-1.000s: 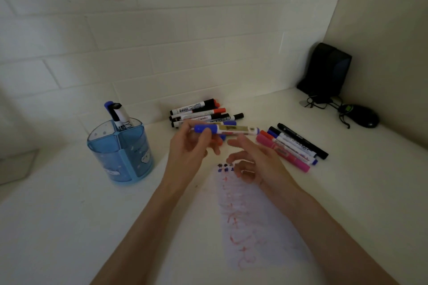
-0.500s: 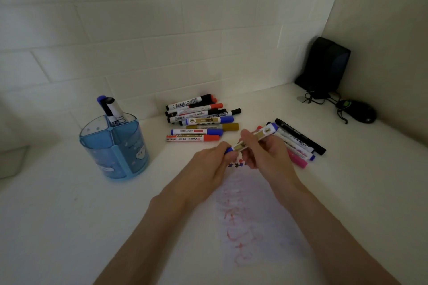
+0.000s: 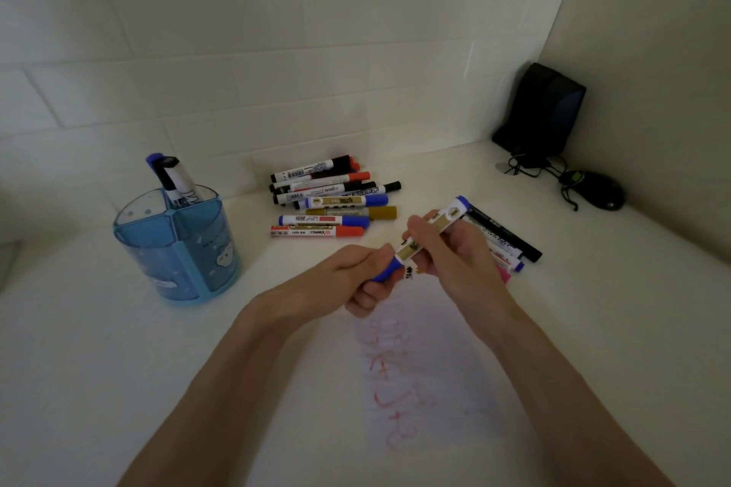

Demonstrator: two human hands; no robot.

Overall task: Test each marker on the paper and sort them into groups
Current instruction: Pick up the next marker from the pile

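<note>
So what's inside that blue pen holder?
The pen holder has two markers in its back compartment: a black-capped marker and a blue-capped marker behind. Its tinted wall hides their lower ends.

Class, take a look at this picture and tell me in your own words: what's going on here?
A person holds a blue marker in both hands over the top end of the paper. The left hand grips its blue cap, the right hand holds the barrel; the cap is not yet off. The paper carries red scribbles and a few dark marks. A pile of markers lies behind, a row of markers to the right, and two markers stand in a blue pen holder.
</note>
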